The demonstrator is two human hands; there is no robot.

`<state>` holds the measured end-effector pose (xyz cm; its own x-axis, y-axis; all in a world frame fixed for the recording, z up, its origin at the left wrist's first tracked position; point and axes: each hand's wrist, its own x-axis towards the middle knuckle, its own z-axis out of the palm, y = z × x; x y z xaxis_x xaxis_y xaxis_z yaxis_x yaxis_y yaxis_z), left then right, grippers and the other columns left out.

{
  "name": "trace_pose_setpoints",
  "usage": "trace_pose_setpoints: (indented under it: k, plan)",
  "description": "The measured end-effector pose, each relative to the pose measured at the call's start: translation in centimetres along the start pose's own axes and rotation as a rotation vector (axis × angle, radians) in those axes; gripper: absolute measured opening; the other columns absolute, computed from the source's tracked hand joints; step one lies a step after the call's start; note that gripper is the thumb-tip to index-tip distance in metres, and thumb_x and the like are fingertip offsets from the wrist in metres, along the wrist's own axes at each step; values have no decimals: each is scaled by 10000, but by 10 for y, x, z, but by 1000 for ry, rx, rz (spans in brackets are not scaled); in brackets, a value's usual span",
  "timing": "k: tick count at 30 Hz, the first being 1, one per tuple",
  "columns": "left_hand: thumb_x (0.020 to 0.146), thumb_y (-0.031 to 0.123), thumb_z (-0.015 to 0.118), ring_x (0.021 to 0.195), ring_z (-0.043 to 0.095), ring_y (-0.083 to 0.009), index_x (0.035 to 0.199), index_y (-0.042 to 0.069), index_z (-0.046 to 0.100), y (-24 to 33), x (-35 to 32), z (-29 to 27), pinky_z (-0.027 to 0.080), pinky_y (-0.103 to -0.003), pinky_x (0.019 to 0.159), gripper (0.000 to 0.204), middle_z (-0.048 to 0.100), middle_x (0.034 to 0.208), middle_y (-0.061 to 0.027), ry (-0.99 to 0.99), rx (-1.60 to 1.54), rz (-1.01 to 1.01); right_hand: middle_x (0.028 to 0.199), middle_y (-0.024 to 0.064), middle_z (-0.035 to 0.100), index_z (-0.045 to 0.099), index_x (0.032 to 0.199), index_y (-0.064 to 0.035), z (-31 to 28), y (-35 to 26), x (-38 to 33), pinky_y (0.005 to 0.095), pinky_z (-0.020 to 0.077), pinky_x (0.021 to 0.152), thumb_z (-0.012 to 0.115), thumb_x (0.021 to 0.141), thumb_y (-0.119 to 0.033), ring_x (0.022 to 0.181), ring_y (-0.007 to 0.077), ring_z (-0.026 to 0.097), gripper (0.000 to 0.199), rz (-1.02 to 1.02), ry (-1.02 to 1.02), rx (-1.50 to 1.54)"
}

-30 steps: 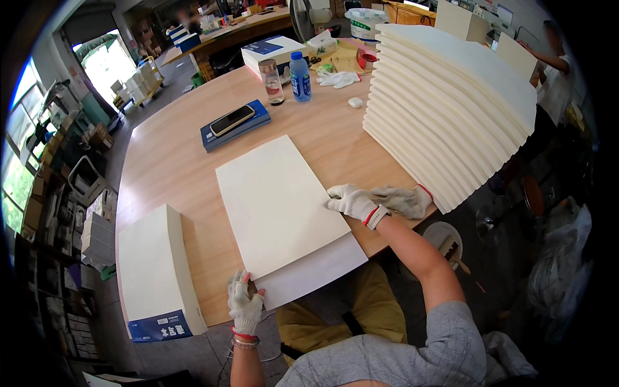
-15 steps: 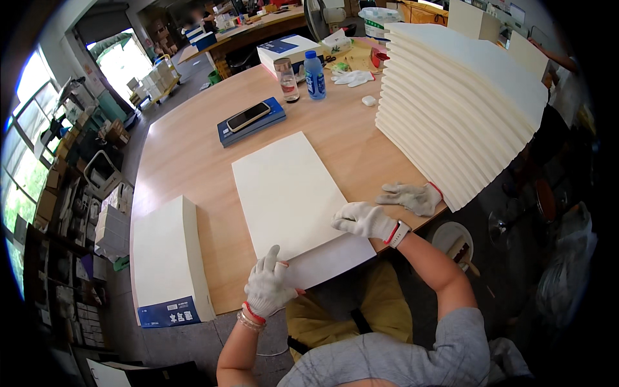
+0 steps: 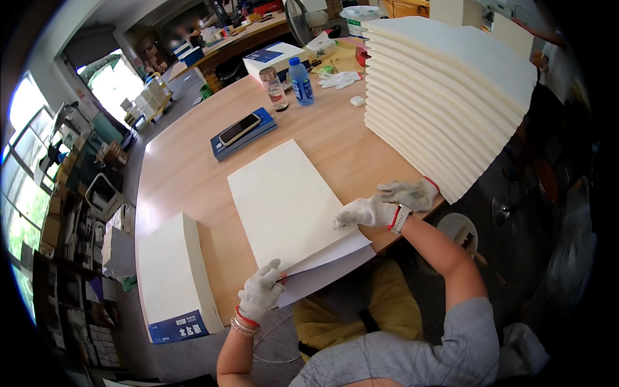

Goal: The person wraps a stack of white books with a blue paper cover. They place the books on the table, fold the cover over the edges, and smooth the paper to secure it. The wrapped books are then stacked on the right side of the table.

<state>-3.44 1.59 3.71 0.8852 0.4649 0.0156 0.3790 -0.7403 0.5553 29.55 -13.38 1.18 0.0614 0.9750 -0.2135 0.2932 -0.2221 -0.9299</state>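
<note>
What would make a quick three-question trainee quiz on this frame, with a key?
1. True or false: the left hand, at the near left corner of the white paper, wears no glove.
2. Which hand is nearer the loose glove by the tall paper stack? A) left B) right
3. Fill in: a ____ lies on the blue book.

Key: 1. False; 2. B, the right hand; 3. phone.

Off-white knit gloves, red-cuffed — a pale-strapped watch behind the right grip, pale bracelets behind the left grip. Farther back, a grey short-sleeved shirt and khaki trousers.
</note>
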Motion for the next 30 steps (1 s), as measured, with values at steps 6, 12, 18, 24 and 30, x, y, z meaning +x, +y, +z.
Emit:
trace_pose_setpoints:
  k: [6,12,18,24,30]
  plan:
    - [732,95,685,949,640,-271,782,52,656,2,3,8,532,-379,779,72,703,1029,-52,10,92,81,1091,94,697,675,1126,4,3,-5,1,311,463,966,529,975,-444,1059,182,626,494,74,23,30]
    - [702,112,732,890,646,-263,726,48,639,18,8,14,521,-375,755,116,713,967,-70,160,256,224,1071,100,703,681,1108,9,5,-1,0,307,469,957,538,971,-455,1040,174,632,505,25,55,31]
    - [663,159,750,902,627,-218,702,108,637,40,9,25,495,-389,776,130,686,936,-13,258,427,507,1060,100,707,689,1091,10,9,-2,-1,303,475,942,555,961,-478,1028,168,634,523,5,91,18]
    - [676,167,736,849,632,-243,761,115,656,36,6,31,493,-389,767,128,656,851,-18,58,340,263,1048,99,708,703,1074,-5,9,8,3,300,470,937,562,943,-518,1024,168,631,548,15,111,23]
    - [666,159,732,810,632,-278,753,100,644,29,3,38,497,-402,734,137,655,832,-47,108,239,194,1035,98,711,709,1067,-9,10,8,4,297,473,928,569,941,-513,1015,165,633,538,16,119,27]
